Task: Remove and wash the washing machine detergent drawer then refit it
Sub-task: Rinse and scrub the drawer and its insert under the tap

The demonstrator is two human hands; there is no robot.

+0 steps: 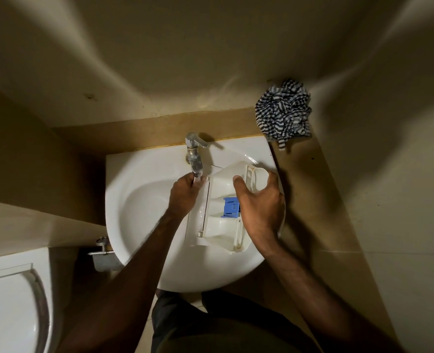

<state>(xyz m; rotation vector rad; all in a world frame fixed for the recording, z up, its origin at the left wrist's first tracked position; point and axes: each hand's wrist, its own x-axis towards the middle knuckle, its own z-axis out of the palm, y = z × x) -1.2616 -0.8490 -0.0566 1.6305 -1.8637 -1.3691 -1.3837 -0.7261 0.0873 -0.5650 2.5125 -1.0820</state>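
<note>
1. A white basin (pixel 134 212) is seen mounted against a tan ledge, with a chrome tap (pixel 194 155) at its back edge.
2. The detergent drawer (pixel 221 189) is held over the right half of the basin, compartments facing up, its long side running from the tap toward the person.
3. The drawer's right rail is grasped by the right hand (pixel 259 202), thumb laid over the inner wall and fingers curled round the outer side.
4. The left hand (pixel 184 193) is placed at the drawer's left rail just beneath the spout; its fingers are curled, but whether the rail or the spout is pinched cannot be told.
5. A striped cloth (pixel 283 113) is bunched on the ledge, well apart from the drawer.
6. A blue siphon cap (pixel 231 206) is seated in the middle compartment.
7. A wet rail could be lost from the grasp, and the drawer could be knocked against the basin; the blue cap is judged likely to be dislodged by strong flow.
</note>
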